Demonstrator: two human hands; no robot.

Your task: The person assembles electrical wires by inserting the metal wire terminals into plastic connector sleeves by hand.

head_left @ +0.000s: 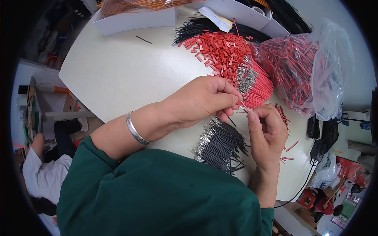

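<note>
My left hand [212, 98], with a silver bangle on the wrist, is closed in a pinch between thumb and forefinger. Facing it, my right hand [269, 129] pinches too, its thumb and fingertip meeting just beside the left fingers. A short thin wire [245, 106] spans the small gap between them, both hands gripping it; its ends are hidden by the fingers. Behind the left fingers lie red wires [260, 84] with silver metal terminals and a heap of small red plastic housings [226, 51]. Below the hands is a pile of black wires [222, 143] with silver terminals.
A clear plastic bag [291, 67] full of red wires stands at the right. White boxes [136, 23] line the back. Loose red pieces [292, 146] lie right of my right hand, near a black device [325, 137] with a cable. Another person [49, 173] sits at left.
</note>
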